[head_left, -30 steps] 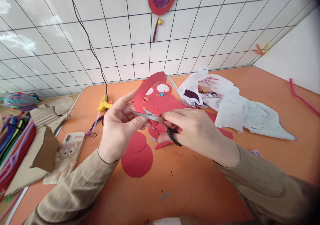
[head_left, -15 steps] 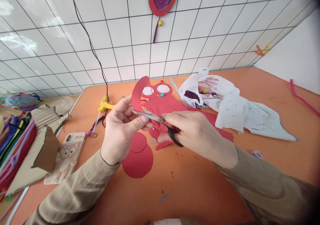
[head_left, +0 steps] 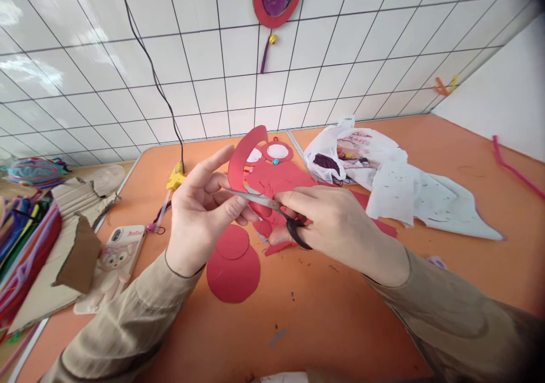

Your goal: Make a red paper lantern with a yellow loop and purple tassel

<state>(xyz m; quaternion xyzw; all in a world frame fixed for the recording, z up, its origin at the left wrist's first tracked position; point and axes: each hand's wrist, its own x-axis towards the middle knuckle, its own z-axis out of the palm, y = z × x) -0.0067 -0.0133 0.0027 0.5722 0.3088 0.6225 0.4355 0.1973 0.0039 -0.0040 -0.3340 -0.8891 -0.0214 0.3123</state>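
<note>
My left hand pinches a curved strip of red paper that arches up above the fingers. Black-handled scissors are gripped in my right hand, their blades pointing left across the paper near my left thumb. Whether the blades are fully closed is hard to make out. Below my left hand, a small red paper circle overlaps a larger red circle on the table. Behind the scissors lies a heap of red paper, partly hidden by my hands.
A yellow glue gun with a black cord lies behind my left hand. A phone, torn cardboard and colourful pipe cleaners are on the left. A white plastic bag sits back right. A red-framed ornament hangs on the tiled wall.
The red paper strip has turned clockwise, its upper end swinging right. My left index finger has lifted and straightened. The scissors have barely moved.
</note>
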